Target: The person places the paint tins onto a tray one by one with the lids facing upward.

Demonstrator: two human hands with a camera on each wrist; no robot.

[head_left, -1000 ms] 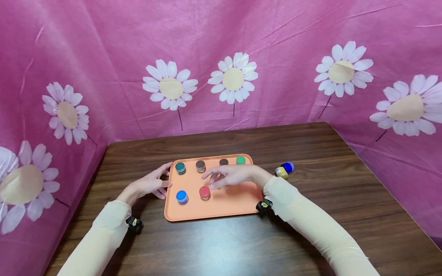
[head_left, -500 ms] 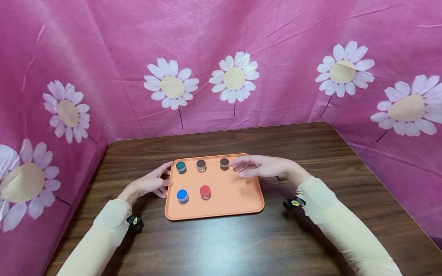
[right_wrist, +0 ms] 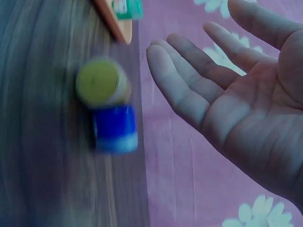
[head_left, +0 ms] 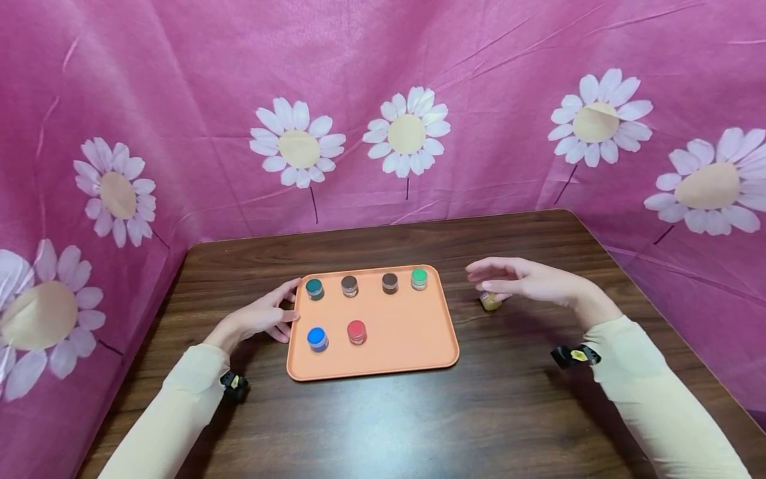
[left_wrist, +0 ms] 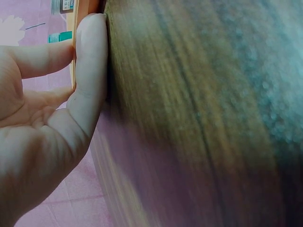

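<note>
My left hand (head_left: 263, 318) lies at the left end of an orange tray (head_left: 395, 356), its fairly straight fingers touching the rim. On the tray stand small paint jars: a dark green jar (head_left: 314, 289), two brown jars and a green jar (head_left: 419, 278) along the back, with a blue jar (head_left: 318, 338) and a red jar (head_left: 356, 331) nearer the front. Right of the tray, my right hand (head_left: 526, 281) hovers with relaxed fingers over a yellow jar (head_left: 489, 301). The right wrist view shows a dark blue jar (right_wrist: 116, 128) against the yellow one; the hand hides it in the head view.
A brown wooden table (head_left: 383, 426) carries everything. Behind and beside it hangs a pink cloth (head_left: 497, 166) printed with white flowers. Each wrist bears a small black camera on a cream sleeve.
My right hand has moved right, from above the red jar, across the green jar, to over the yellow and dark blue jars. My left hand stays at the tray's edge.
</note>
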